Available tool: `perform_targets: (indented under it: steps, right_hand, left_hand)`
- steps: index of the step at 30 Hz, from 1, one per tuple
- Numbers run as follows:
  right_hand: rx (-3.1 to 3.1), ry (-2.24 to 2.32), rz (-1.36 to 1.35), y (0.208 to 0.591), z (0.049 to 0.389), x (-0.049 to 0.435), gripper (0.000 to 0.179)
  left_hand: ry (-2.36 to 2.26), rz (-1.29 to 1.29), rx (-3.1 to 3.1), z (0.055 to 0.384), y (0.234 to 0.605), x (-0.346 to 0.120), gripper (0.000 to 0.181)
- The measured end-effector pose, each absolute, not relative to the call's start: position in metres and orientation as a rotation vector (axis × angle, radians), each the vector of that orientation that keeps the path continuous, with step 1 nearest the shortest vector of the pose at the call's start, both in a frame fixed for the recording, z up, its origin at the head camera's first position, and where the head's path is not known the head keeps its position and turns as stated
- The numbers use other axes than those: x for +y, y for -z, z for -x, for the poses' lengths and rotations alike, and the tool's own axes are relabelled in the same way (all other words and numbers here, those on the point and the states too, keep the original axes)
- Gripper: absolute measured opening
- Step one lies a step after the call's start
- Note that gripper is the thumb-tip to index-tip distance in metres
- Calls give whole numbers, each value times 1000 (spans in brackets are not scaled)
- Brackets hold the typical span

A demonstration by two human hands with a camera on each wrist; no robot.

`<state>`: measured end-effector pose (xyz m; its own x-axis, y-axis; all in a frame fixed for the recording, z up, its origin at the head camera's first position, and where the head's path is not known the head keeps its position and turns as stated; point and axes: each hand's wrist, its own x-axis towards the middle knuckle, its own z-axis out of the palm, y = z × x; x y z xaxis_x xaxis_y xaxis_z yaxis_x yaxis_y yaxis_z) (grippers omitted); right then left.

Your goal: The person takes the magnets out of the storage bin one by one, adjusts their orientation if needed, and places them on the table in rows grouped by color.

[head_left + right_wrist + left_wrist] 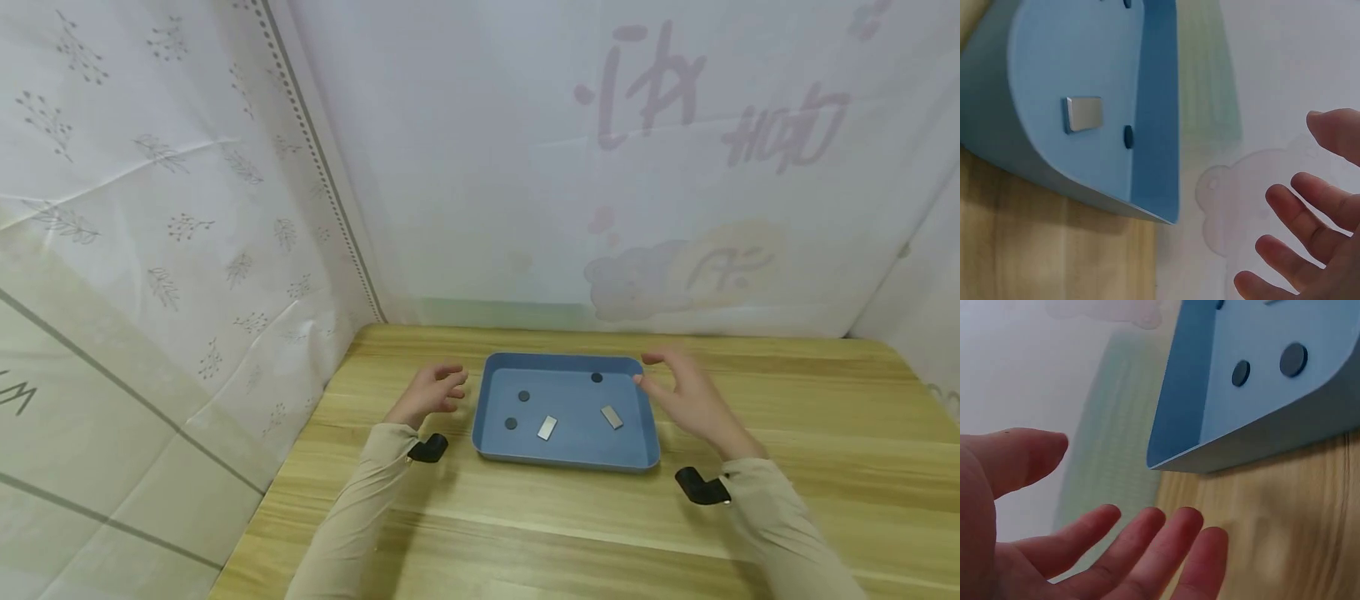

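Note:
A shallow blue tray [570,460] lies on the wooden table between my hands. In it are two silver rectangular blocks, one near the middle [547,428] and one to the right [612,417]. Three dark round discs also lie inside: two on the left [523,396] and one near the far right corner [596,377]. My left hand [431,392] hovers left of the tray, fingers loosely bent and apart from it. At the tray's right edge is my right hand [690,400], thumb and fingers spread. Both hands hold nothing.
The wooden table [525,533] extends in front of the tray and to both sides. A pale printed curtain [480,208] hangs behind the table, and a leaf-patterned one [187,208] stands along the left. A black wrist mount [701,486] sticks out from the right sleeve, another [429,448] from the left.

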<state>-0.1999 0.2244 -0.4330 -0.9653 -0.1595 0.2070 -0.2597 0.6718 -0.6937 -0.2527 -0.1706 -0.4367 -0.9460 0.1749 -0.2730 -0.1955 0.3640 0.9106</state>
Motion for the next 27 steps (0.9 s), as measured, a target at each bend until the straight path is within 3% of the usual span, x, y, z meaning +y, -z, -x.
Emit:
perform_targets:
  steps: [14,27]
  right_hand:
    - [-2758,-1140,-423,442,190,201,41]
    - [-2796,-1101,-383,475,196,200,33]
  left_hand:
    - [-1711,69,2031,257,475,-181,47]
    - [-1596,116,2049,247,466,-171,48]
